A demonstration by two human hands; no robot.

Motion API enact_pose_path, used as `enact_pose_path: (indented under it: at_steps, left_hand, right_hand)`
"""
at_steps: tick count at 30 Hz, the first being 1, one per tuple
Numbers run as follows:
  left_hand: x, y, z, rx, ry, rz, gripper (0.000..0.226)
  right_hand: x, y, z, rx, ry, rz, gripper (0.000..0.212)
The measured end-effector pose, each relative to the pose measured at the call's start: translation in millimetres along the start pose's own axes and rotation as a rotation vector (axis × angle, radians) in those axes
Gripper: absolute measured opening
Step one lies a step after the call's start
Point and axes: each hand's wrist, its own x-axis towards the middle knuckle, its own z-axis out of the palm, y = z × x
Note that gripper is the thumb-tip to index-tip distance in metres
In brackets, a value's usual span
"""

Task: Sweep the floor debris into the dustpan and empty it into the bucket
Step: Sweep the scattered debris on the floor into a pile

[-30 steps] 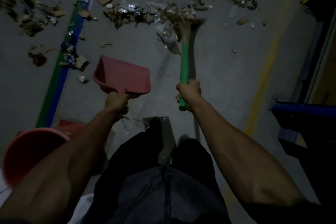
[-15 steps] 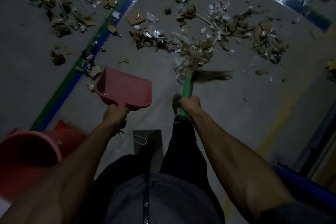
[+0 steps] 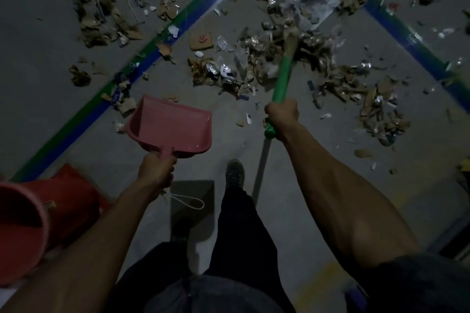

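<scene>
The scene was dim, and the red bucket [image 3: 23, 223] at the lower left was cut off by the frame edge, its inside too dark to read. The broom's bristle end [image 3: 292, 35] was blurred and half lost in the litter, so exactly where it met the floor could not be made out.

The left hand [image 3: 156, 170] had its fingers clenched round the handle of the pink dustpan [image 3: 170, 126], which hung tilted above the grey floor [image 3: 292, 180] with its mouth facing away from the person, well short of the debris [image 3: 256, 68]. A thin cord loop [image 3: 188, 202] dangled below that hand. The right hand [image 3: 282, 115] gripped the green broom handle [image 3: 282, 79], fingers wrapped tightly, the stick's butt end poking out beneath the fist. The debris, torn cardboard, foil scraps and clear plastic, lay scattered ahead of both hands, across a blue and green floor stripe [image 3: 84, 119]. One dark shoe [image 3: 235, 173] stood between the arms.

Compared with half a second before, the broom reached farther forward into the heap, and the view had shifted so more litter showed on the right. The dustpan remained aloft in much the same pose.
</scene>
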Motion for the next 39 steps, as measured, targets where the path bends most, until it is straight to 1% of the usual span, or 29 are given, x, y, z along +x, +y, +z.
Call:
enact_pose_path:
  at_steps: [2, 4, 6, 8, 11, 13, 16, 18, 20, 22, 25, 28, 31, 33, 35, 39]
  left_hand:
    - [-1, 8, 4, 0.009, 0.0, 0.007, 0.015]
    - [-3, 15, 6, 0.02, 0.002, 0.013, 0.011]
    - [-6, 19, 7, 0.018, 0.006, 0.015, 0.012]
    - [-8, 22, 9, 0.01, 0.009, 0.013, 0.016]
    - [-7, 22, 13, 0.014, 0.019, 0.011, 0.01]
    - [-4, 19, 16, 0.022, 0.029, 0.005, 0.007]
    - [2, 13, 22, 0.015, 0.042, -0.008, 0.007]
    - [4, 8, 24, 0.008, 0.052, -0.013, 0.008]
    - [4, 3, 26, 0.0, 0.058, -0.011, 0.008]
    - [1, -1, 26, -0.016, 0.057, -0.012, 0.008]
    - [-6, -6, 21, -0.044, 0.05, -0.013, 0.014]
    - [-16, -13, 10, -0.047, 0.039, 0.001, 0.011]
    - [-29, -24, -5, -0.027, 0.05, 0.013, 0.006]
    - [-39, -33, -16, -0.027, 0.044, 0.022, 0.011]
    - [-48, -44, -27, -0.011, 0.033, 0.025, 0.019]
    - [-58, -73, -44, 0.095, 0.009, 0.008, 0.021]
  right_hand:
    - [-11, 10, -8, 0.022, 0.034, 0.016, 0.035]
    - [-31, 31, -16, 0.066, 0.061, 0.029, 0.027]
    - [-54, 58, -22, 0.092, 0.08, 0.051, 0.022]
    - [-71, 82, -27, 0.097, 0.094, 0.099, 0.022]
    - [-70, 99, -32, 0.074, 0.064, 0.198, 0.024]
    - [-57, 93, -33, 0.032, 0.011, 0.233, 0.029]
    - [-22, 58, -33, -0.081, -0.071, 0.157, 0.029]
    - [0, 27, -34, -0.108, -0.089, 0.096, 0.031]
    - [14, 2, -36, -0.1, -0.075, 0.042, 0.03]
    - [15, -12, -41, -0.026, -0.065, 0.001, 0.026]
    - [-6, -15, -49, 0.075, -0.052, -0.049, 0.025]
    - [-44, 12, -54, 0.064, -0.041, -0.098, 0.021]
    - [-86, 65, -63, -0.055, -0.073, -0.184, 0.009]
    - [-112, 104, -72, -0.174, -0.138, -0.22, 0.008]
    - [-133, 140, -79, -0.331, -0.21, -0.272, 0.015]
    - [-163, 196, -88, -0.682, -0.333, -0.381, 0.027]
